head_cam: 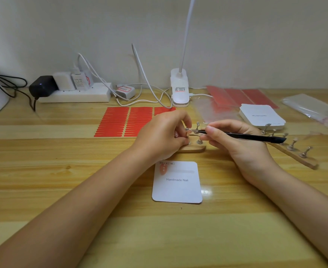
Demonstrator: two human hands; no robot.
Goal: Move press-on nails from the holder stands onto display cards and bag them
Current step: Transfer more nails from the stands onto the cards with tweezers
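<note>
A person's left hand (163,136) is curling its fingers around a small metal holder peg (187,129) above a wooden holder stand (193,148). The right hand (234,138) is gripping black tweezers (242,135), their tip touching that peg. Just near of the stand, a white display card (177,187) is lying on the wooden table (62,190), one orange nail (163,169) at its far left corner.

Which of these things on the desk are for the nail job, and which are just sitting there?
For the job: tweezers, wooden holder stand, second stand, display card, card stack, clear bags.

Just lying about: power strip, black adapter, clip lamp.
</note>
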